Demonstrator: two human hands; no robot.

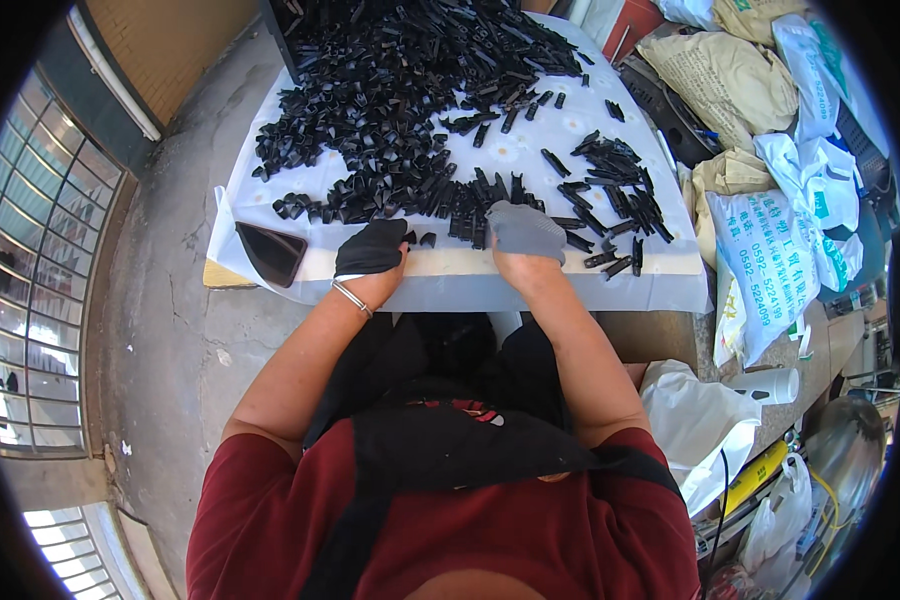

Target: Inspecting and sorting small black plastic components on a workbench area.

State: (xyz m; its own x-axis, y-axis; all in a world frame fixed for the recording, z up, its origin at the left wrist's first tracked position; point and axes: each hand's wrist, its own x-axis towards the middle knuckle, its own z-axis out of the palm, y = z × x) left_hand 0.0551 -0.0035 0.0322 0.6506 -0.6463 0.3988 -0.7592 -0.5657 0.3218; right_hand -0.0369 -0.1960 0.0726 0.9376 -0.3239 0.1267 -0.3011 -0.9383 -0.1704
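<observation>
My left hand [372, 254], in a black glove with a metal bangle at its wrist, is closed near the table's front edge. A small black plastic piece [410, 237] shows at its fingertips, and a similar loose piece [428, 240] lies just beside it. In a grey glove, my right hand [526, 236] is curled against the end of a row of upright black plastic clips [468, 215]. Its fingertips and whatever they grip are hidden. Left of the row lies a pile of small bent black pieces [370, 165]; on the right are scattered long black clips [625, 185].
A white flowered cloth [505, 152] covers the table. A dark phone [272, 252] rests at its left front corner. A heap of long black parts [420, 50] fills the far side. Stuffed sacks [720, 85] and plastic bags [765, 255] crowd the right.
</observation>
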